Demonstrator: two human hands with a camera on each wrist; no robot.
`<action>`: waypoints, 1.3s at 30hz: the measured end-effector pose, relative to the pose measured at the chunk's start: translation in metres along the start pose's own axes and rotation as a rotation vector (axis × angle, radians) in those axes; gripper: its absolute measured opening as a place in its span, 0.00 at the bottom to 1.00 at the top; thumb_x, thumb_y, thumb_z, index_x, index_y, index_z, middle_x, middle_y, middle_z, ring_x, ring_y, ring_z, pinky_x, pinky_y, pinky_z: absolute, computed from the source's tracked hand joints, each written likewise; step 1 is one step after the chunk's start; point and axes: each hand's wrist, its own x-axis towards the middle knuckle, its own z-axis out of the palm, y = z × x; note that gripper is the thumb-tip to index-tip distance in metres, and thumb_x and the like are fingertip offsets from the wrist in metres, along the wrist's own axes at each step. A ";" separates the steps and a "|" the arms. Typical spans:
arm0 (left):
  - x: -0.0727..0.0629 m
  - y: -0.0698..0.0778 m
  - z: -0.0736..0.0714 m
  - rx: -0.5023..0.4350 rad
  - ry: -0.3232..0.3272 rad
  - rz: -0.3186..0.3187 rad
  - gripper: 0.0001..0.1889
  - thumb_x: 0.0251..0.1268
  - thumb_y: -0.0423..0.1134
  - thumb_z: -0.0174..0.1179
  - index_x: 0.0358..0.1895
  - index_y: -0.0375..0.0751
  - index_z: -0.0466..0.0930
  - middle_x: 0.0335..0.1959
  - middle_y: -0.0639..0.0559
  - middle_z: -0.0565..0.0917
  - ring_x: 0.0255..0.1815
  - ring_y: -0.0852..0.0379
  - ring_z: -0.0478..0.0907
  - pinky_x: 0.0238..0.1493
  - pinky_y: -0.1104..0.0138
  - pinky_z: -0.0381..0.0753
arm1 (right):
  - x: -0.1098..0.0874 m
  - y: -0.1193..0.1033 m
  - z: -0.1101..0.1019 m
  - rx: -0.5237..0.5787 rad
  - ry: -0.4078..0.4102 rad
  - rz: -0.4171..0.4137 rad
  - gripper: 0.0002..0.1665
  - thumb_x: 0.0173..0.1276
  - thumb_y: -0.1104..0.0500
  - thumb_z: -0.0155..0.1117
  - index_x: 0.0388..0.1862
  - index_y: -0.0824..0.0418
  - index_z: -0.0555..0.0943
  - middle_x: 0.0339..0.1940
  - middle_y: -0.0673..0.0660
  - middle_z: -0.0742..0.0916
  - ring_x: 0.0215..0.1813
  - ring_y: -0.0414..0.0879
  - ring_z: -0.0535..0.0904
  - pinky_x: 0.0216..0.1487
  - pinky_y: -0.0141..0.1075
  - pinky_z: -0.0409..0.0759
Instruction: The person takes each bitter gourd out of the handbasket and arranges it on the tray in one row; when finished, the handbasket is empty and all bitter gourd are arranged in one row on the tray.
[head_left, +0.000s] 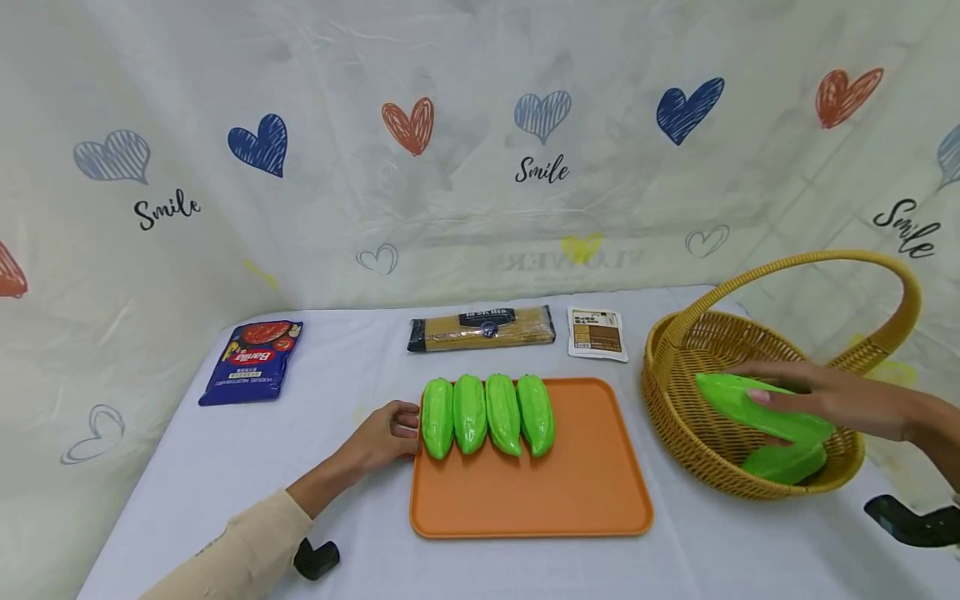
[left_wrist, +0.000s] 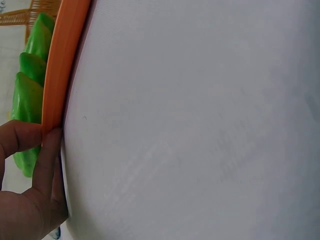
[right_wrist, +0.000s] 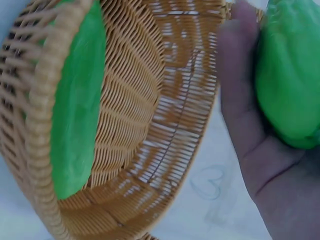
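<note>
My right hand [head_left: 821, 400] grips a glossy green bitter melon [head_left: 750, 404] over the wicker basket [head_left: 675, 433], thumb along its near side. In the right wrist view the held melon [right_wrist: 290, 75] is cut off by the frame edge. A second bitter melon [head_left: 783, 463] lies inside the basket against its near wall. My left hand [head_left: 386, 437] pinches the left rim of the orange tray [head_left: 525, 500] between thumb and fingers. Several bitter melons [head_left: 470, 415] lie side by side along the tray's upper left part, tips toward me.
The basket's arched handle [head_left: 795, 260] rises above my right hand. Behind the tray lie a spaghetti pack [head_left: 483, 329] and a small white-and-brown packet [head_left: 596, 333]. A blue Barilla pouch [head_left: 253, 362] is at the far left of the white-covered table [head_left: 322, 467].
</note>
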 end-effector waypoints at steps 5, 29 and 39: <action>0.000 -0.001 -0.001 0.002 -0.003 0.000 0.35 0.53 0.31 0.70 0.67 0.31 0.69 0.54 0.41 0.78 0.50 0.53 0.80 0.46 0.63 0.88 | -0.001 -0.004 0.002 0.038 -0.041 -0.110 0.30 0.82 0.55 0.46 0.80 0.57 0.61 0.76 0.46 0.70 0.72 0.43 0.70 0.54 0.52 0.81; -0.001 0.001 0.000 0.002 -0.002 -0.003 0.34 0.54 0.31 0.68 0.67 0.31 0.68 0.55 0.41 0.77 0.50 0.53 0.80 0.46 0.63 0.88 | 0.011 -0.057 0.034 0.102 -0.003 -0.288 0.24 0.69 0.59 0.65 0.61 0.55 0.70 0.49 0.58 0.80 0.44 0.42 0.77 0.36 0.32 0.79; 0.000 0.001 0.000 0.004 0.004 0.001 0.35 0.53 0.31 0.69 0.67 0.31 0.68 0.54 0.41 0.77 0.51 0.53 0.81 0.46 0.63 0.87 | 0.034 -0.069 0.048 0.199 0.012 -0.406 0.24 0.73 0.63 0.61 0.66 0.58 0.73 0.48 0.58 0.82 0.41 0.45 0.81 0.37 0.37 0.85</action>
